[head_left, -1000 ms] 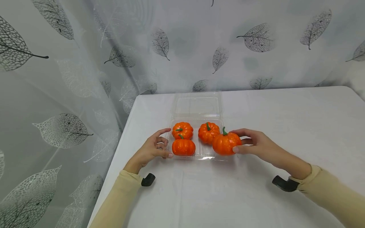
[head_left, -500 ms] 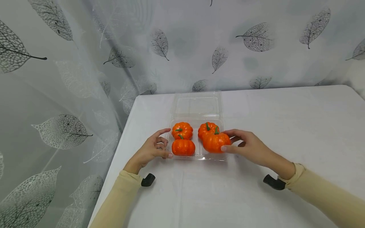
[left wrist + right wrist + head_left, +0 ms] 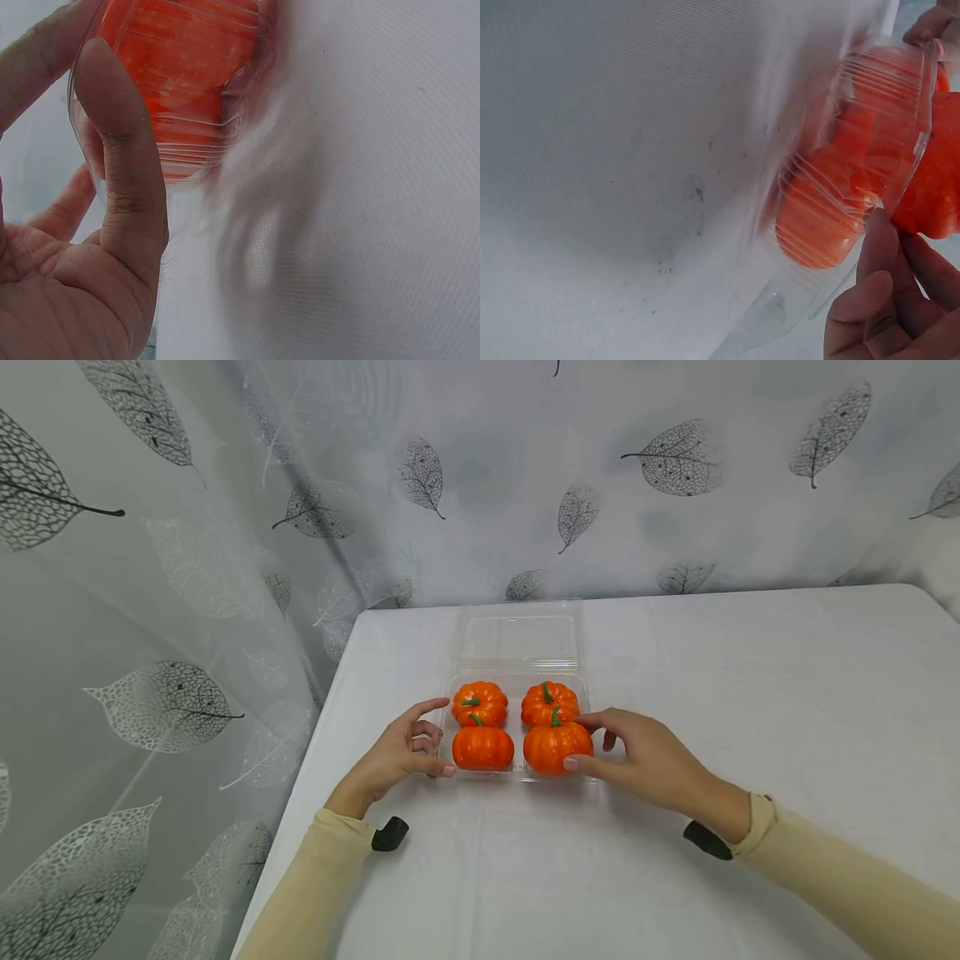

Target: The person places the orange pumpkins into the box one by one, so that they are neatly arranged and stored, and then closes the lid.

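A clear plastic clamshell container [image 3: 517, 675] lies on the white table with its lid [image 3: 519, 637] folded open behind it. Inside are several small orange pumpkins: back left [image 3: 480, 700], back right [image 3: 550, 700], front left [image 3: 482, 748] and front right [image 3: 551, 750]. My right hand [image 3: 576, 742] grips the front right pumpkin, which sits low in its compartment. My left hand [image 3: 438, 735] holds the container's left edge between thumb and index finger. In the left wrist view the thumb [image 3: 120, 172] presses on the ribbed wall [image 3: 187, 157]. In the right wrist view my fingers [image 3: 877, 300] reach round the container's corner [image 3: 832, 225].
The table [image 3: 750, 693] is covered with a white cloth and stretches wide to the right. Its left edge [image 3: 300, 810] runs close beside my left arm. A leaf-printed curtain [image 3: 225, 527] hangs behind and to the left.
My right hand carried the pumpkin leftward and down from the container's right side into the front right compartment. The left hand stayed on the container's edge.
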Demonstrator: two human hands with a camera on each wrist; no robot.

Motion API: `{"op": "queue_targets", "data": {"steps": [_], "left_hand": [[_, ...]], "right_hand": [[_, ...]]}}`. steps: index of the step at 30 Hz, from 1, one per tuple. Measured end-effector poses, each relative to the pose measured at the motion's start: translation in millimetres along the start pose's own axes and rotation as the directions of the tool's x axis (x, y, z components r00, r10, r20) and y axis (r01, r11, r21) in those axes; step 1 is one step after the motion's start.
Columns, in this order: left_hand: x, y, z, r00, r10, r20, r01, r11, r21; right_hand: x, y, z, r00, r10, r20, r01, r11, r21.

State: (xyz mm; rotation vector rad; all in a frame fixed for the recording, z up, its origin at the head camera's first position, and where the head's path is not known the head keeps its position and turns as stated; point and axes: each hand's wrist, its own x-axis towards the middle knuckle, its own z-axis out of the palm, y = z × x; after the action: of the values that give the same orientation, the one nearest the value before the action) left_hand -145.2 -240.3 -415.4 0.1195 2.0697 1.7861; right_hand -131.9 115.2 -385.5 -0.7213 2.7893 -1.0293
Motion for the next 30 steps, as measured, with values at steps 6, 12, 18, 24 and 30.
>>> {"op": "queue_targets", "data": {"steps": [6, 12, 18, 24, 30], "left_hand": [[-0.5, -0.2, -0.4, 1.0, 0.003, 0.006, -0.003, 1.0, -0.001], [-0.9, -0.4, -0.4, 1.0, 0.005, 0.006, -0.005, 1.0, 0.001], [-0.9, -1.1, -0.8, 1.0, 0.005, 0.005, -0.005, 1.0, 0.002], [-1.2, -1.6, -1.0, 1.0, 0.008, 0.007, -0.008, 1.0, -0.004], [-1.3, -0.8, -1.0, 1.0, 0.002, 0.004, -0.002, 1.0, 0.0]], "right_hand": [[0.6, 0.3, 3.5, 0.999, -0.04, -0.029, 0.039, 0.997, -0.06], [1.5, 1.2, 7.2, 0.996, -0.076, -0.038, 0.072, 0.993, -0.099], [2.3, 1.1, 12.2, 0.995, -0.091, -0.036, 0.085, 0.985, -0.152], [3.6, 2.1, 14.3, 0.992, -0.112, -0.053, 0.101, 0.98, -0.17], [4.4, 3.6, 15.4, 0.97, -0.191, -0.151, 0.167, 0.973, -0.159]]}}
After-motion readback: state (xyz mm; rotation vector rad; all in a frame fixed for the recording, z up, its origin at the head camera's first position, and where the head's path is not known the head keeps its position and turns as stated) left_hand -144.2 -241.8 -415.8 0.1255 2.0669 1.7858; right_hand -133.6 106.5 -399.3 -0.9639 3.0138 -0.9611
